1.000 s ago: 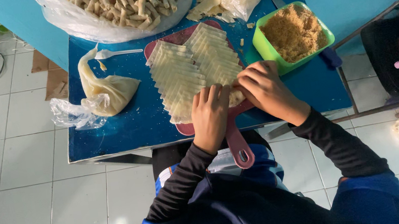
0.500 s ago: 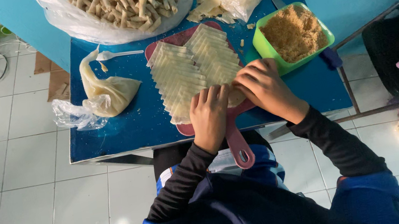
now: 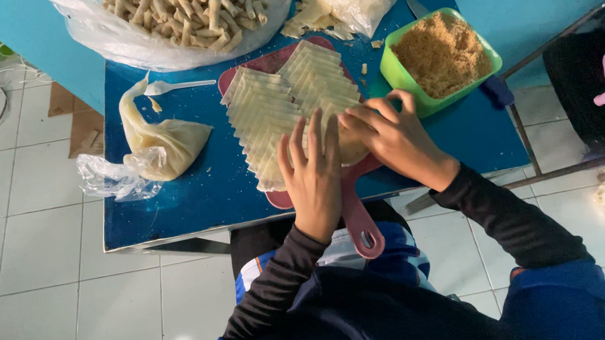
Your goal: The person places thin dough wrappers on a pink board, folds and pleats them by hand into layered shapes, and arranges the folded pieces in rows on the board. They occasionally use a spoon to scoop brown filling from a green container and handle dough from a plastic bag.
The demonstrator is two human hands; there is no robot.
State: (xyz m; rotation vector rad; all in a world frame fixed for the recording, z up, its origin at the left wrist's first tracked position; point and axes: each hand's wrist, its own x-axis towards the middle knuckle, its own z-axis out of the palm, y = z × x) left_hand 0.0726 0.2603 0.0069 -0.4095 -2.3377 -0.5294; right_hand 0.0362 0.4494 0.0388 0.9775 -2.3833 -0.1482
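Both hands press flat, fingers spread, on pale square pastry wrappers (image 3: 287, 110) fanned across a red plastic cutting board (image 3: 360, 221) near the blue worktop's (image 3: 197, 199) front edge: left hand (image 3: 312, 172) beside right hand (image 3: 392, 139), neither clenched.

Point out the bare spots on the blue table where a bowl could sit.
Bare blue table lies between the piping bag and the red cutting board, and below the green tub. The far edge is crowded with bags.

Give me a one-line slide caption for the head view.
Left hand and right hand press a wrapper on a red cutting board, beside green tub of filling.
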